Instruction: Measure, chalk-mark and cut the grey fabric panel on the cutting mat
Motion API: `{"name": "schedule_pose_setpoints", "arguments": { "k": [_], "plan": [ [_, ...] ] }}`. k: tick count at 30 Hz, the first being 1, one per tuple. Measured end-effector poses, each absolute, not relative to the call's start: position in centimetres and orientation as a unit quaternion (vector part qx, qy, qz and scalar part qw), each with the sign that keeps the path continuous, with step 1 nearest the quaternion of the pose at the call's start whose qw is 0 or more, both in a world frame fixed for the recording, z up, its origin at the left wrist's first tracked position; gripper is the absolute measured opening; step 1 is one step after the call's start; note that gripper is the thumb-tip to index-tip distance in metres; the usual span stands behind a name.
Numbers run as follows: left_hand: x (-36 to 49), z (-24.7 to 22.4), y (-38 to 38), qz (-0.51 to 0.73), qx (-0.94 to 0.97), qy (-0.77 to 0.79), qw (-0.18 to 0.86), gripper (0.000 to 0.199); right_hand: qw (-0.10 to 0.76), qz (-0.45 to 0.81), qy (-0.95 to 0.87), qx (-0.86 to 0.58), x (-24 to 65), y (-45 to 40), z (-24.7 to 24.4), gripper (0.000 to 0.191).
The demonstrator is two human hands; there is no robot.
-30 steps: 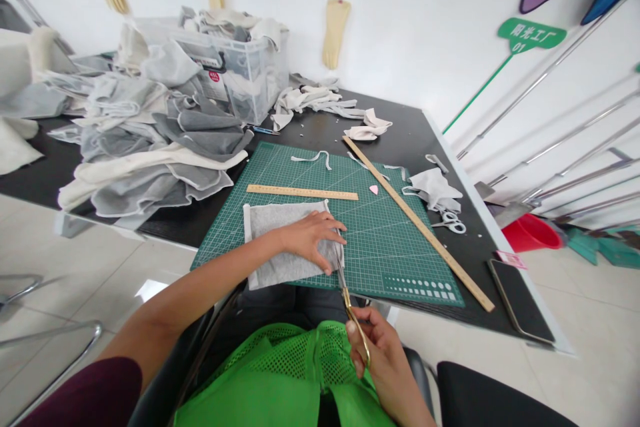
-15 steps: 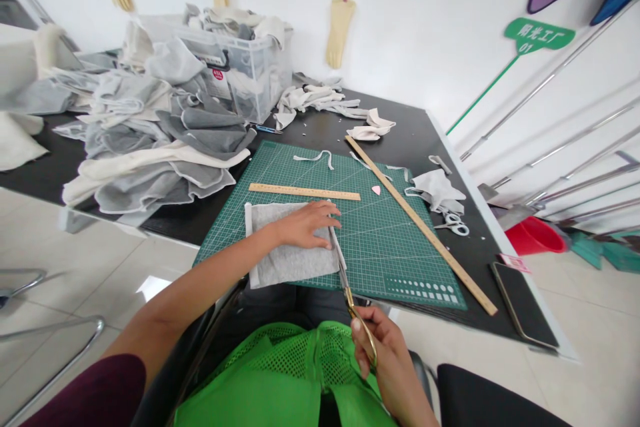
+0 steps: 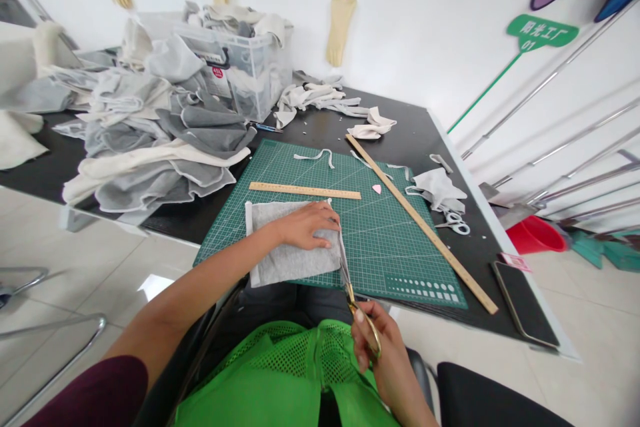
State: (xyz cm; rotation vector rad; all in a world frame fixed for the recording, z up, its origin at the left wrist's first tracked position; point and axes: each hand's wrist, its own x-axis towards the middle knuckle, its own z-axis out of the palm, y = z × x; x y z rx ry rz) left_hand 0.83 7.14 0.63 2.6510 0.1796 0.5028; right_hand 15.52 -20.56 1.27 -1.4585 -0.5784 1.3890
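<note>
A light grey fabric piece (image 3: 280,260) with pale edges lies on the near part of the green cutting mat (image 3: 380,240). My left hand (image 3: 311,225) rests on the fabric near its right edge, palm down with fingers spread a little. Gold-handled scissors (image 3: 351,292) are gripped in my right hand (image 3: 380,337), at the mat's front edge. Their blades point away from me and meet the fabric at its lower right edge. A short wooden ruler (image 3: 305,191) lies just beyond the fabric.
A long wooden ruler (image 3: 420,220) crosses the mat's right side. White-handled scissors (image 3: 456,223), scraps (image 3: 437,190) and a phone (image 3: 524,303) are at the right. Grey cloths (image 3: 165,140) pile up at the left by a clear bin (image 3: 255,73).
The scissors have come slightly back toward me and their blades cover less of the fabric's right edge. My left hand has barely moved.
</note>
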Motion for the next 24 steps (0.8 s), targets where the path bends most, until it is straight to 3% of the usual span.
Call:
{"name": "schedule_pose_setpoints", "arguments": {
  "k": [4,24],
  "plan": [
    [0.8,0.4,7.3,0.169,0.959,0.062,0.22,0.057,0.504,0.581,-0.247,-0.589,15.4,-20.0,1.2,0.041],
    [0.8,0.1,7.3,0.141,0.96,0.083,0.229,0.076,0.468,0.561,-0.286,-0.62,15.1,-17.4,0.8,0.045]
  ]
}}
